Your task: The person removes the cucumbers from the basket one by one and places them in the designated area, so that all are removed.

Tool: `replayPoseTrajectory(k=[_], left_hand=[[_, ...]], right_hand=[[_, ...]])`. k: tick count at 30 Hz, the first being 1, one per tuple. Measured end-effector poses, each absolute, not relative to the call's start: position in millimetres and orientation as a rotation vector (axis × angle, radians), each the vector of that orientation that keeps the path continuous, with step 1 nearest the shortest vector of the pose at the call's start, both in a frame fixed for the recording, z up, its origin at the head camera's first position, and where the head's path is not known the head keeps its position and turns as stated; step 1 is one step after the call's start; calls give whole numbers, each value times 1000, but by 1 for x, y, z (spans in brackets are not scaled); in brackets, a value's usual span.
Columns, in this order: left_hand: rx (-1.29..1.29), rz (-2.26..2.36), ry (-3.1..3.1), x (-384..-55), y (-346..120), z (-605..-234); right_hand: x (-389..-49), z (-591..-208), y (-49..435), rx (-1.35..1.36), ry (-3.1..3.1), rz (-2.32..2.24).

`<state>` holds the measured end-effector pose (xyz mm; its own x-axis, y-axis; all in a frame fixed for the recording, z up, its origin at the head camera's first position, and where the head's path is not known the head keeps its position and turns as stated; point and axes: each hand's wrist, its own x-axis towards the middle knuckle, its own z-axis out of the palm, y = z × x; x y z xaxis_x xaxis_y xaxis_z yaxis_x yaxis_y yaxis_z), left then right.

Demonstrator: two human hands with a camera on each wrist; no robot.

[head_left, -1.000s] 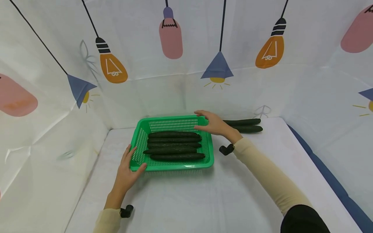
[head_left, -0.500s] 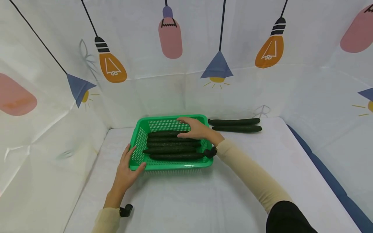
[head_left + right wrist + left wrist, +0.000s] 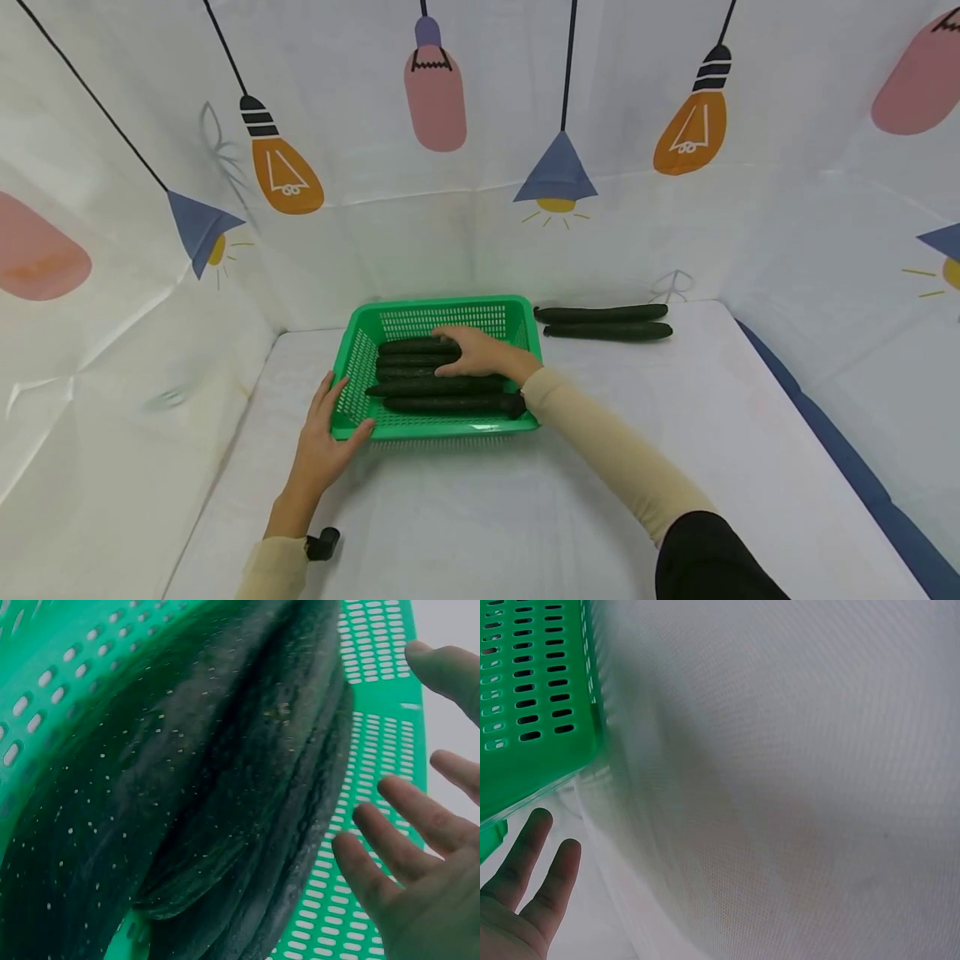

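Observation:
Several dark green cucumbers [image 3: 431, 387] lie side by side in a green plastic basket [image 3: 435, 433] with slotted walls. My right hand [image 3: 480, 354] reaches over the basket's right side, thumb and fingers spread above the back cucumbers and covering their right ends. In the right wrist view, the fingers of that hand [image 3: 420, 877] are apart and nothing lies between them; the bumpy cucumbers [image 3: 97, 832] fill the left side. My left hand [image 3: 322, 450] is at the basket's front left corner, thumb and fingers spread around it. Two of its fingertips [image 3: 566, 859] show beside the basket in the left wrist view.
Two more cucumbers, a back one [image 3: 600, 314] and a front one [image 3: 609, 332], lie on the white tabletop [image 3: 480, 517] right of the basket. Behind stands a white sheet [image 3: 450, 242] printed with lamps and bulbs. Dark blue fabric [image 3: 847, 450] runs past the table's right edge.
My right hand has moved left and down from the basket's right rim to over the cucumbers, uncovering the two cucumbers outside. The left hand stays at its corner.

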<state>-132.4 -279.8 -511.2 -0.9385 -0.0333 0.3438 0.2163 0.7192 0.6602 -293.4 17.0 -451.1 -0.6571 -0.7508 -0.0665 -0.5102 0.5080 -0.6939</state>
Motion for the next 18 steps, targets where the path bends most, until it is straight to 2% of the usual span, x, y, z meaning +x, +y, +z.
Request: replayPoseTrajectory(k=[18], left_hand=[[-150, -1054, -2588, -134, -279, -513]], right_hand=[[-292, -472, 9, -1024, 2378, -728]])
